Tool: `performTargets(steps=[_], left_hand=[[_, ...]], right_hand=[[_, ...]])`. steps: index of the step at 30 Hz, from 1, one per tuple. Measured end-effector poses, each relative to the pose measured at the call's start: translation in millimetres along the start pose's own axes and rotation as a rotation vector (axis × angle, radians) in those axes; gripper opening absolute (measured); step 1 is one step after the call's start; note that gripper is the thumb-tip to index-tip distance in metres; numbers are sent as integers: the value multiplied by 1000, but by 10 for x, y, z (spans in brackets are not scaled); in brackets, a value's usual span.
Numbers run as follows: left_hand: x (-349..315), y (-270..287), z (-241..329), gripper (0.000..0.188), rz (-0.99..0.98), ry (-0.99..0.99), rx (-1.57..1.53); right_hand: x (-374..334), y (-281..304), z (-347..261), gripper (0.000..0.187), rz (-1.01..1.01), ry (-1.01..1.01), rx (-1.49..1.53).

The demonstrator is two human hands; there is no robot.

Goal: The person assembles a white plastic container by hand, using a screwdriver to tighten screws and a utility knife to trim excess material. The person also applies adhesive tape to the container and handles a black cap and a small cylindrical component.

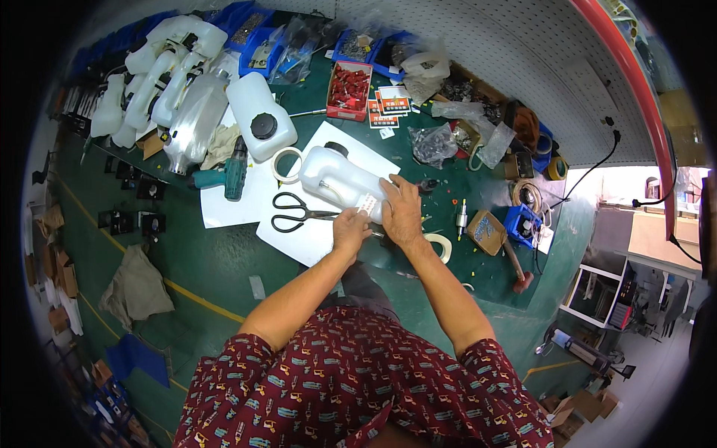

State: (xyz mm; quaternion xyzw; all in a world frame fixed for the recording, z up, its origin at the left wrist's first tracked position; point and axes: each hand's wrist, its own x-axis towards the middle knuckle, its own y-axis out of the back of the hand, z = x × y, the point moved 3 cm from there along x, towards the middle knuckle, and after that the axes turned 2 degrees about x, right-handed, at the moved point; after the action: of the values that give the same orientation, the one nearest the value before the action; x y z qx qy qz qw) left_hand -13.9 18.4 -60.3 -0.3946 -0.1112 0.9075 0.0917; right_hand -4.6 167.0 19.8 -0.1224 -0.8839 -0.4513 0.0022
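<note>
A translucent white plastic tank [345, 177] with a black cap [336, 148] lies on white paper at the table's front edge, right before me. My right hand [403, 210] grips the tank's right end, fingers over its upper side. Against the tank's near side, my left hand [351, 229] pinches a small white label [367, 204] with rows of reddish marks. Whether the label is stuck to the tank, I cannot tell. Black-handled scissors [293, 212] lie just left of my left hand. A roll of masking tape [287, 165] rests beside the tank's left end.
Another capped tank [258, 112] and a green cordless drill [234, 173] are at left, near several piled tanks [160, 82]. A box of red parts [349, 86] stands behind. To the right are a tape roll [439, 246], a hammer [515, 269] and a blue bin [523, 224].
</note>
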Motion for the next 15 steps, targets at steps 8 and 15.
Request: performTargets(steps=[8,15], left_hand=[[48,-61,-15,18,52,38,24],[48,-129,96,24,130,28,104]], right_hand=[[37,-95,131,46,-16,-2,-15],[89,-169,87,47,54,4,-52]])
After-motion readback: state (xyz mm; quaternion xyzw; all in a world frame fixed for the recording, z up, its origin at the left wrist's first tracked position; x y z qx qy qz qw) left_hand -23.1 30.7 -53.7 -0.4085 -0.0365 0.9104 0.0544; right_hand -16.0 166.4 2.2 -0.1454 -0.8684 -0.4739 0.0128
